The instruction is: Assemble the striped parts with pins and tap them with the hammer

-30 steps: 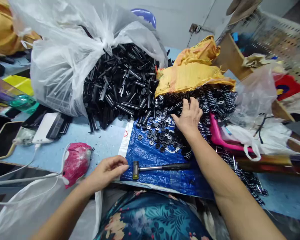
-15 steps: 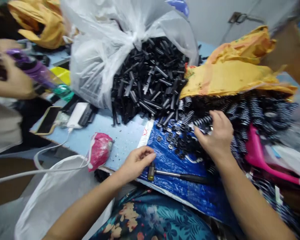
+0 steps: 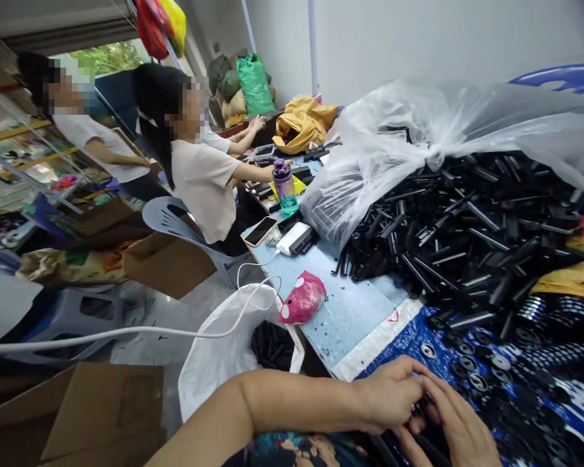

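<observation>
At the lower right, my left hand (image 3: 392,397) and my right hand (image 3: 462,421) come together over the near edge of the table. The fingers of both curl inward around something dark between them, mostly hidden, whose kind I cannot make out. Just beyond them, small black discs (image 3: 475,381) with shiny centres lie scattered on a blue plastic sheet (image 3: 403,340). Ribbed black stacks (image 3: 559,357) are to the right of the discs. A large heap of black, rod-like plastic pieces (image 3: 486,227) rises behind, partly under a clear plastic bag (image 3: 360,162).
On the table's left part are a pink pouch (image 3: 304,298), a white cabled box (image 3: 293,239), a phone (image 3: 261,231) and a purple-and-green bottle (image 3: 285,188). A white sack (image 3: 209,350) holding black pieces stands below the edge. Co-workers sit further left; cardboard boxes (image 3: 102,408) cover the floor.
The view has swung left, bringing co-workers and floor into sight. My right hand has left the ribbed stacks and met my left hand. The hammer seen before is out of sight.
</observation>
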Tool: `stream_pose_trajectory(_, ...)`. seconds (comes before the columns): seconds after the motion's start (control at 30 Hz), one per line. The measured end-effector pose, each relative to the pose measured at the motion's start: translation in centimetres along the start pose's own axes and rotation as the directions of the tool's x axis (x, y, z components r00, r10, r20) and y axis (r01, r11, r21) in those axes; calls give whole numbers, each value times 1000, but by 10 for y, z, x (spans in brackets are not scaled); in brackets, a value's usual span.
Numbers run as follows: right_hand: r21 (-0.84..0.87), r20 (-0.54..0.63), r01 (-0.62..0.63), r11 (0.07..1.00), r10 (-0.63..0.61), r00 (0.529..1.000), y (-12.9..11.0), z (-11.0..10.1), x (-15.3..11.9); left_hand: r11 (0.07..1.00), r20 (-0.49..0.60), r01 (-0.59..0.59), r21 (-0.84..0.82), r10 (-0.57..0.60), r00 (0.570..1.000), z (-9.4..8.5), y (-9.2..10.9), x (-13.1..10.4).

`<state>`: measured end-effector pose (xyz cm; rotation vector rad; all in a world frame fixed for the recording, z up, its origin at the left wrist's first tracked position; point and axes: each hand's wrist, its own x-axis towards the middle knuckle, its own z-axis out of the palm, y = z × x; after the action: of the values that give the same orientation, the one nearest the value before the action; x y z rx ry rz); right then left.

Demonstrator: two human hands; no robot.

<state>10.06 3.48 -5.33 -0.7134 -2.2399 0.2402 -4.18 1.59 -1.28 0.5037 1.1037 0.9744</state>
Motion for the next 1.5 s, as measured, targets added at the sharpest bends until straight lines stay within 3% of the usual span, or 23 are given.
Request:
stream_pose_trajectory(0.23, -14, -41, -14, 1000, 13, 999, -6, -2, -11, 994, -16, 30, 105, -28, 999, 5, 0, -7)
stream_pose_trajectory(0.43, 11, -36, 17, 1000, -16, 999, -6, -6, -13, 988, -56, -14, 152, 22, 998, 7, -9, -9)
stream_pose_trajectory(0.6, 92, -83, -43, 995, 51, 995, -7, -6, -17, 998, -170, -56, 33, 61, 984, 1, -5, -24)
stream_pose_trajectory(0.83, 131, -50, -209, 969, 217, 975, -3, -3, -28, 994, -181, -105, -40, 96, 979, -10, -12, -53)
stream_pose_trajectory(0.97, 131, -28, -181, 975, 186, 982, -4, -4, -28, 993, -188, -111, -45, 100, 977, -9, -15, -57)
stream_pose_trajectory(1.13, 152, -34, -39, 988, 45, 998, 4, 3, -29, 995, -182, -91, -40, 82, 980, -12, -9, -55)
stream_pose_trajectory(1.23, 165, -55, -42, 985, 52, 997, 2, 2, -26, 997, -122, -52, -49, 46, 991, -17, -4, -48)
stream_pose_trajectory(1.4, 119, 6, -107, 987, 107, 994, -9, -28, -6, 994, -124, -100, -47, 94, 988, -22, 8, -29)
stream_pose_trajectory(1.5, -60, -37, -192, 980, 190, 981, 17, -47, 8, 994, -118, -107, -38, 102, 988, -30, 19, -7)
